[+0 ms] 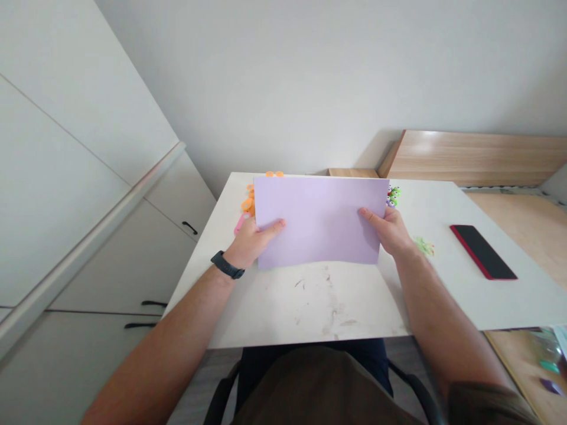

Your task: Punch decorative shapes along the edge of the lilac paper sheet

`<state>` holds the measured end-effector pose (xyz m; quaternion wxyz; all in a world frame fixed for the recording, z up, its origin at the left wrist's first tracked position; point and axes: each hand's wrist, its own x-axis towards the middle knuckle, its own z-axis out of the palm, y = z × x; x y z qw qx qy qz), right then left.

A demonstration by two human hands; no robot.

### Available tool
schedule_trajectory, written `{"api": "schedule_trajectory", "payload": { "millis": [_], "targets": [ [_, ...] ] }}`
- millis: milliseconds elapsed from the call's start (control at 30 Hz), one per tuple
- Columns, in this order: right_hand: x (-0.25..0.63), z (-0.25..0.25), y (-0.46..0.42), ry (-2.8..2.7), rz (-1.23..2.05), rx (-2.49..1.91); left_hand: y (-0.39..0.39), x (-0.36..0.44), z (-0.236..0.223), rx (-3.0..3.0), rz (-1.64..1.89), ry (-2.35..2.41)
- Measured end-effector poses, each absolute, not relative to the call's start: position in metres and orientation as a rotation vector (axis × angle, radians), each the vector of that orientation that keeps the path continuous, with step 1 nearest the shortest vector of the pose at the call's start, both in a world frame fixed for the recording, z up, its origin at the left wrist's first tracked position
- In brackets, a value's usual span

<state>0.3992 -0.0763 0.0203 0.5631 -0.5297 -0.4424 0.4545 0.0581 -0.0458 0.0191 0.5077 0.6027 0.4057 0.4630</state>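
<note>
A plain lilac sheet of paper [321, 215] is held up above the white table, its lower edge slightly curved. My left hand [254, 239] grips its left side, thumb on the front and fingers hidden behind. At the right side my right hand [390, 230] pinches it the same way. Orange plastic pieces [248, 205] and a pink piece [241, 223] peek out beyond the left edge of the sheet. Small green, red and purple items with eyes [393, 196] show past its right edge. Whatever lies directly behind the paper is hidden.
Dark smudges mark the white table [283, 316] near its front edge. On the right lie a black tablet-like slab with a red edge [484, 252] and a small pale green item [424, 245]. White cabinets [110, 254] stand left; a wooden headboard [478, 156] is behind right.
</note>
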Motion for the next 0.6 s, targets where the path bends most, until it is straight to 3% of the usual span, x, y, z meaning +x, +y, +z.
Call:
{"api": "schedule_trajectory", "payload": {
  "millis": [600],
  "targets": [
    [0.406, 0.027, -0.104, -0.951, 1.257, -1.474, -0.043, 0.053, 0.024, 1.449, 1.018, 1.006]
  ]
}}
